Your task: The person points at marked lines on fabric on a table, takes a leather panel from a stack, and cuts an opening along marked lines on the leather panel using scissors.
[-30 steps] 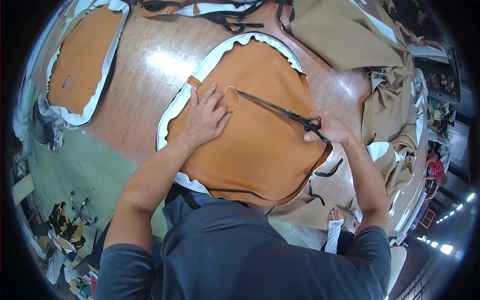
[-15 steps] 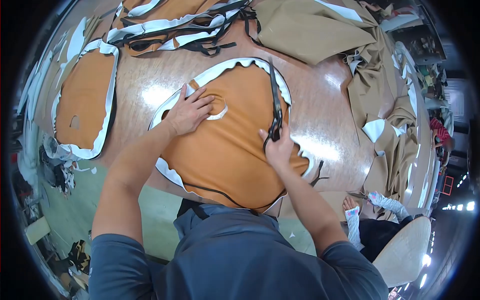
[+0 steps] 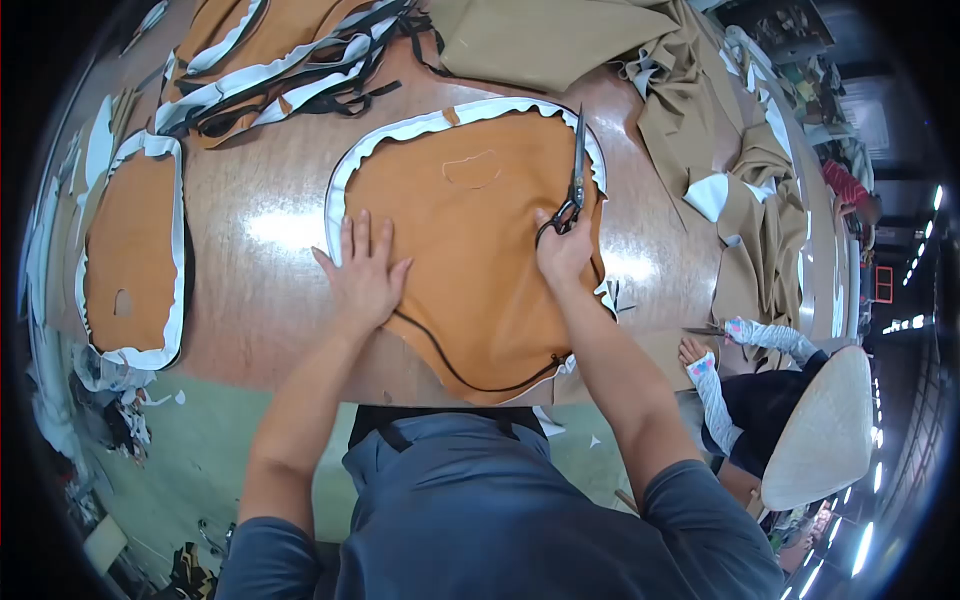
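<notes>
An orange leather-like panel (image 3: 470,250) with a ruffled white edge lies before me on the table. Near its top a half-round outline (image 3: 471,169) is cut or marked. A dark zipper (image 3: 440,358) curves along its lower side. My left hand (image 3: 366,275) rests flat with fingers spread on the panel's left edge. On the right side of the panel, my right hand (image 3: 566,250) grips black-handled scissors (image 3: 577,185), their blades pointing away from me and looking closed.
Another orange panel (image 3: 140,240) lies at the left. Stacked orange pieces with white and black strips (image 3: 290,80) are at the back. Tan fabric (image 3: 560,40) spreads along the back and right. A co-worker in a conical hat (image 3: 825,430) cuts tan material at the right.
My left hand has moved from the half-round outline down to the panel's left edge. The panel lies flatter and turned slightly. The scissors stay in my right hand.
</notes>
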Demonstrator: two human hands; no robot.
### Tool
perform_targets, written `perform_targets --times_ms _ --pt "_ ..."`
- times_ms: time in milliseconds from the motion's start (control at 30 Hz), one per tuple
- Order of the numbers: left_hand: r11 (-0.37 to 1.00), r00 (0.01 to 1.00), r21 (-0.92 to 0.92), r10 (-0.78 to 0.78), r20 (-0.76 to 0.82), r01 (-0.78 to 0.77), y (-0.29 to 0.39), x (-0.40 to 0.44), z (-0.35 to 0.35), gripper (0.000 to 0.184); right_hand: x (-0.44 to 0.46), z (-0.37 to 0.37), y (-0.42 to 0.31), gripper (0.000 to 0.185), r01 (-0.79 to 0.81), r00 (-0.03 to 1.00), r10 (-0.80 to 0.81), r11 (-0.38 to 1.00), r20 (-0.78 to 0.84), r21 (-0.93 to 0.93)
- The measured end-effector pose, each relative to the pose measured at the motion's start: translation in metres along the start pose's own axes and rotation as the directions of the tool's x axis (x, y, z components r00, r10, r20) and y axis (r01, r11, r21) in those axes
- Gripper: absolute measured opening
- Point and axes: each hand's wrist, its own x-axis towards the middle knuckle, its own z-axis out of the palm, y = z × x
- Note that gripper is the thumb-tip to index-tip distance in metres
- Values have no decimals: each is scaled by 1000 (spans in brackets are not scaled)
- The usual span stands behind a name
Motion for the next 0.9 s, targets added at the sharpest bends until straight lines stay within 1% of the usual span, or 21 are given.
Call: perform_targets --times_ms 67,100,133,167,200,267,300,333,367,400,433,467,533,633,667,767,867,900 --pt "991 986 24 136 -94 -134 -41 6 23 64 -21 9 10 49 -24 1000 24 997 1 71" --pt "984 985 53 169 -31 -167 -63 18 16 65 -45 1 -4 47 -38 999 38 999 35 17" --pt "977 980 84 196 29 -198 -88 44 -2 67 -68 -4 -7 47 -30 995 24 998 98 56" --pt "967 972 116 217 88 -226 -103 66 -22 68 -91 -9 -17 48 -66 987 55 996 151 65" --pt "960 969 158 211 128 -230 -111 77 -39 66 -114 -13 -23 49 -109 974 92 992 208 71" --pt "938 955 242 196 221 -249 -124 85 -65 60 -148 -14 -19 51 -164 931 113 979 347 120" --pt "922 952 306 158 263 -237 -115 81 -73 56 -162 -16 -19 52 -200 903 125 969 410 145" --pt "900 946 368 125 298 -235 -97 77 -76 51 -171 -22 -20 49 -180 897 87 968 434 177" --pt "874 942 426 96 322 -235 -77 77 -80 47 -175 -24 -16 47 -192 902 58 942 428 277" --pt "899 953 355 172 249 -255 -64 73 -71 36 -175 -26 -12 45 -195 910 27 909 415 369" --pt "934 950 190 277 146 -302 -56 71 -41 36 -175 -30 -6 43 -196 917 0 870 399 452" --pt "934 934 21 355 27 -356 -48 71 -12 37 -170 -37 0 42 -286 876 36 842 481 458" --pt "855 865 -141 482 -136 -499 -12 71 5 38 -149 -54 7 40 -450 767 72 770 638 454" --pt "848 843 -118 481 -242 -517 15 90 31 39 -131 -78 5 37 -479 675 86 806 733 346" --pt "844 848 -172 456 -269 -508 19 93 32 35 -131 -80 3 36 -514 664 100 781 741 355" --pt "824 838 -181 499 -220 -537 13 103 41 29 -133 -83 2 38 -541 623 96 770 776 339" --pt "828 824 -133 498 -269 -544 13 102 45 25 -140 -73 6 33 -581 609 72 718 790 383" --pt "835 829 -134 485 -280 -534 14 101 46 24 -141 -71 8 35 -587 594 71 720 801 372"
